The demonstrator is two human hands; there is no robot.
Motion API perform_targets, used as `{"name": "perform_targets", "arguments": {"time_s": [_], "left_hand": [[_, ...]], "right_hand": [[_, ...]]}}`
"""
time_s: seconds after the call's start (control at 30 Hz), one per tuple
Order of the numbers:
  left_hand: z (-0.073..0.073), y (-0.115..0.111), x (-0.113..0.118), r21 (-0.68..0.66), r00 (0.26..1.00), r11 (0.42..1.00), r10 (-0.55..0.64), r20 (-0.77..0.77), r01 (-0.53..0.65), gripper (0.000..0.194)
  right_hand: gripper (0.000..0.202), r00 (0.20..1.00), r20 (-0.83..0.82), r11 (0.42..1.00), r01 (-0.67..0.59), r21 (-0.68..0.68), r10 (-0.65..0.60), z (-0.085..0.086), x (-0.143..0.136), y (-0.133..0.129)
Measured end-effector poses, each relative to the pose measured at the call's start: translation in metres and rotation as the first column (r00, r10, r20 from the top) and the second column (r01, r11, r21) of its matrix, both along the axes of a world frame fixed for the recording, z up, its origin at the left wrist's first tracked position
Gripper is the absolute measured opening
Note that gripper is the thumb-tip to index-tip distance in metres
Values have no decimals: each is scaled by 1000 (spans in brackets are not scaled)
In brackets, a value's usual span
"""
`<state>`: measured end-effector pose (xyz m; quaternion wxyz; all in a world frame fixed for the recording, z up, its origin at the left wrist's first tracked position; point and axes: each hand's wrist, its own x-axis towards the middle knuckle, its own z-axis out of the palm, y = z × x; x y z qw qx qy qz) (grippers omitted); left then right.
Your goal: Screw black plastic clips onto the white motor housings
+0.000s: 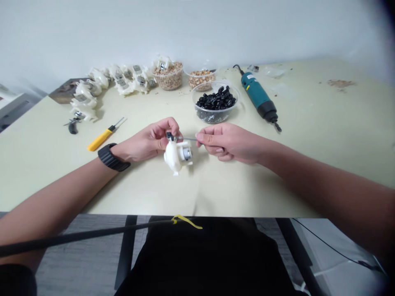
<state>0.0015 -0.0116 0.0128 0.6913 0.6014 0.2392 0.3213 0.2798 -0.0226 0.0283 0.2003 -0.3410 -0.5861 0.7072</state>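
Observation:
My left hand (pixel 151 139) is closed on a white plastic housing (pixel 172 157) held just above the table. A silver, motor-like cylinder (pixel 187 153) shows on the housing's right side. At its top, by my left fingertips, sits a small black plastic piece (pixel 169 135). My right hand (pixel 226 142) pinches a thin metal rod (pixel 190 139), which points left at the top of the housing. Whether the rod's tip touches the black piece I cannot tell, and the end inside my right fingers is hidden.
Behind my hands stand a tub of black plastic pieces (pixel 216 113) and two tubs of small tan parts (pixel 169 80). A green power tool (pixel 257 92) lies to the right. On the left are a yellow-handled screwdriver (pixel 100 139), black-handled cutters (pixel 73 126) and several white housings (pixel 83 100).

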Motion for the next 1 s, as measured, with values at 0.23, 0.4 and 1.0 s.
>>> {"name": "perform_targets", "arguments": {"time_s": [0.23, 0.4, 1.0], "left_hand": [[-2, -5, 8, -168, 983, 971, 180, 39, -171, 43], [-11, -7, 12, -150, 957, 955, 271, 101, -254, 34], [-4, -26, 33, -104, 926, 922, 377, 33, -372, 42]], "right_hand": [[46, 990, -101, 842, 137, 522, -99, -13, -8, -3], [41, 974, -157, 777, 223, 589, -162, -15, -12, -5], [28, 956, -90, 660, 258, 706, -278, -16, -12, -3]]}}
